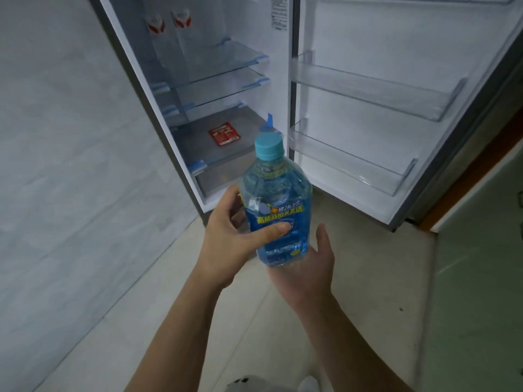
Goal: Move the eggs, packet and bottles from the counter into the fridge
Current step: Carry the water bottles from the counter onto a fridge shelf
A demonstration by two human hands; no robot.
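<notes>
I hold a blue bottle [276,205] with a light blue cap upright in front of the open fridge [135,80]. My left hand [229,241] grips its side, thumb across the label. My right hand [308,267] cups it from below and behind. A red packet [224,133] lies flat on the fridge's lowest shelf. Two clear bottles with red-and-white labels [167,24] stand on the top glass shelf. No eggs are in view.
The fridge door [396,52] stands open to the right with two clear door bins [376,91], both holding nothing. Two glass shelves [220,77] sit below the top one. A grey wall is on the left, pale floor tiles below, a green cabinet at right.
</notes>
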